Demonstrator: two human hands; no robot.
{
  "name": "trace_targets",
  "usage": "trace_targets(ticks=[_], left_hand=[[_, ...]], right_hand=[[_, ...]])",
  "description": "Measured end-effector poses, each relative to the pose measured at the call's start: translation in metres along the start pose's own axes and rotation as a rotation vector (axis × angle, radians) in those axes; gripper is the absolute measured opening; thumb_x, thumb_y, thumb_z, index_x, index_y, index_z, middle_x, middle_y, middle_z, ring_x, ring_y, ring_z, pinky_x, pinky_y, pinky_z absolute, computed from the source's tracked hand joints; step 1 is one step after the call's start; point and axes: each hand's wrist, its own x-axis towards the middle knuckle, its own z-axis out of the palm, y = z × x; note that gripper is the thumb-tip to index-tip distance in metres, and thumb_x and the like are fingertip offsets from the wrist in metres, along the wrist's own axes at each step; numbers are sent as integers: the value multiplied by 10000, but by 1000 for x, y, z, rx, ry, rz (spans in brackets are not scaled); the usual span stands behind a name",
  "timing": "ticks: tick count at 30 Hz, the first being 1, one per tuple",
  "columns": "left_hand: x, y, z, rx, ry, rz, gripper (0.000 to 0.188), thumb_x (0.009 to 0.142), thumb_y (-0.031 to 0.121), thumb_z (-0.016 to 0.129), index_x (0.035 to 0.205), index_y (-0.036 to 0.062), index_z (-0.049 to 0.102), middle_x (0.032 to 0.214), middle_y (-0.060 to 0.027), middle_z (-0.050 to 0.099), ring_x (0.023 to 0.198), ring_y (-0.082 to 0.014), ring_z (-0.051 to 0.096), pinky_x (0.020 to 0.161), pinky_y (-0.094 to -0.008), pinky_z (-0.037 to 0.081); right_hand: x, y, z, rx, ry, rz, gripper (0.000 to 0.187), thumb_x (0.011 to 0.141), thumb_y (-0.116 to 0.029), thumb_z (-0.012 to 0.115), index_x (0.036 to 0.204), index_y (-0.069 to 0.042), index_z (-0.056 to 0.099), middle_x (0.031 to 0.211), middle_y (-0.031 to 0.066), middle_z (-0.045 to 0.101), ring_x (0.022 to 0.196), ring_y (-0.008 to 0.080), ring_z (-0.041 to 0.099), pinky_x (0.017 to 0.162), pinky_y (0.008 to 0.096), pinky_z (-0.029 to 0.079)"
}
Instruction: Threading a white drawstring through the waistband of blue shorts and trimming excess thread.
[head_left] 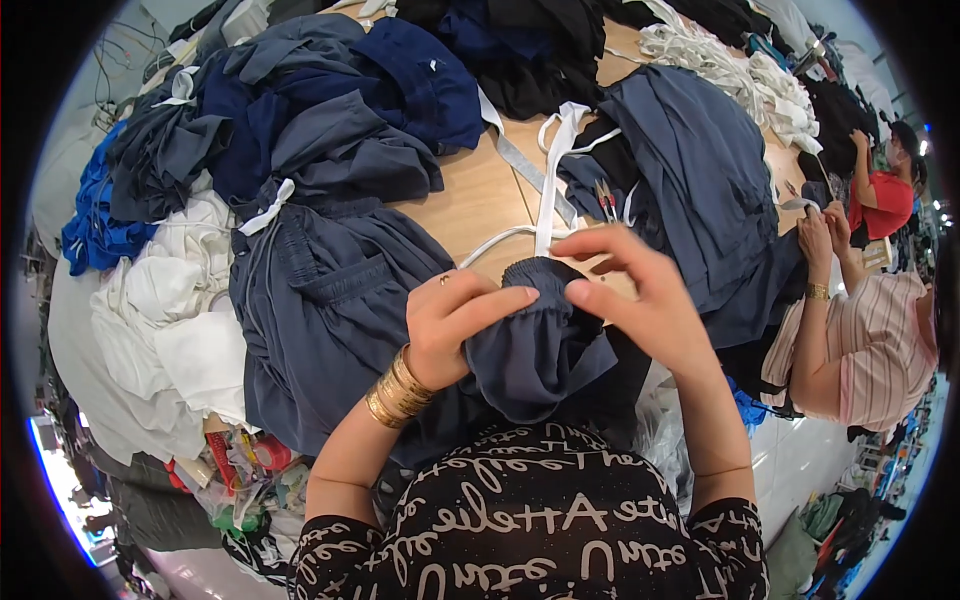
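Note:
A slate-blue garment (535,365) with a gathered elastic waistband hangs at the table's front edge, close to my body. My left hand (455,315) is closed on the left side of its waistband, thumb on top. At the right side my right hand (635,285) has its fingers apart. Its thumb tip is at the waistband, and I cannot tell if it touches the cloth. From the waistband a flat white tape (552,195) runs away across the table, with a thin white cord (497,238) beside it. Small thread snips (606,200) lie beyond my right hand.
Slate-blue garments are heaped at left (335,320) and right (690,180). White cloth (170,320) lies far left, navy cloth (425,80) and black cloth (540,70) at the back. White cords (740,80) are bundled back right. A co-worker in a striped top (870,340) works at right.

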Motion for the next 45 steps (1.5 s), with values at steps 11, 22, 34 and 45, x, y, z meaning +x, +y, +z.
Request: trace_targets(ticks=[11,22,34,45], left_hand=[[-6,3,1,-16,8,163,332,585,97,635,917,96,660,714,-33,519,560,-190,511,518,-279,432],[-1,4,5,-18,-13,311,314,546,49,699,846,124,646,718,-38,495,546,-163,496,475,-265,435],[1,2,2,31,-61,328,372,534,43,714,879,154,627,703,-26,476,502,-140,456,445,-238,396],[2,-6,-1,25,-116,254,359,553,55,684,893,153,624,659,-19,470,487,-141,452,426,-234,387]], right_hand=[[-5,6,6,404,-131,246,184,779,-103,648,888,24,571,825,6,529,835,72,493,749,216,394],[33,176,-29,-969,526,-76,363,806,-237,625,1067,-8,520,935,141,525,883,299,512,696,358,462],[55,244,-33,-1267,263,215,192,832,-187,522,873,-1,543,795,155,610,687,325,624,590,377,522],[4,49,-35,378,79,440,145,901,-170,476,936,-32,444,614,109,588,525,152,588,493,236,456]])
